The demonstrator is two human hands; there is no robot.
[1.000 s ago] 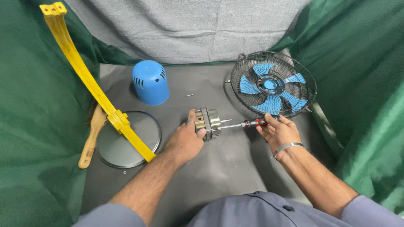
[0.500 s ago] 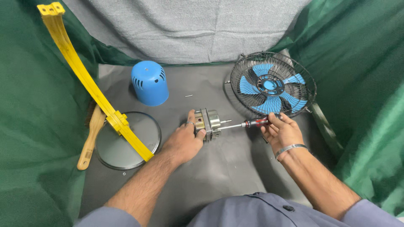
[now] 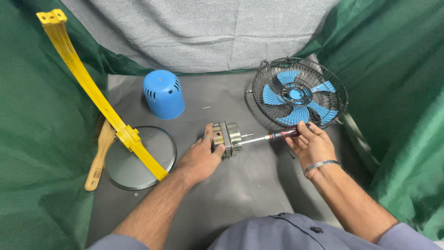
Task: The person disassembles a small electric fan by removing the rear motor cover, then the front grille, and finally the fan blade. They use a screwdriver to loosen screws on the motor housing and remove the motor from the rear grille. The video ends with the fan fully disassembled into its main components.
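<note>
Left hand: my left hand [image 3: 200, 157] is wrapped around one fan motor [image 3: 226, 137] near the mat's [image 3: 259, 185] middle, pinning it down.
Motor axis: lies flat, shaft pointing right toward the screwdriver.
Screwdriver: one screwdriver [image 3: 273, 136], long axis left-right, tip at the motor.
Right hand: my right hand [image 3: 312, 143] is closed on its handle.
Counts: one blue cover [image 3: 163, 94], one caged fan [image 3: 298, 93] by the right edge.

One fan motor [image 3: 227, 137], one screwdriver [image 3: 277, 135], one caged blue fan [image 3: 299, 95], one blue motor cover [image 3: 163, 94], one round base [image 3: 138, 159], one yellow stand arm [image 3: 99, 99], one wooden-handled brush [image 3: 99, 159], two hands.
</note>
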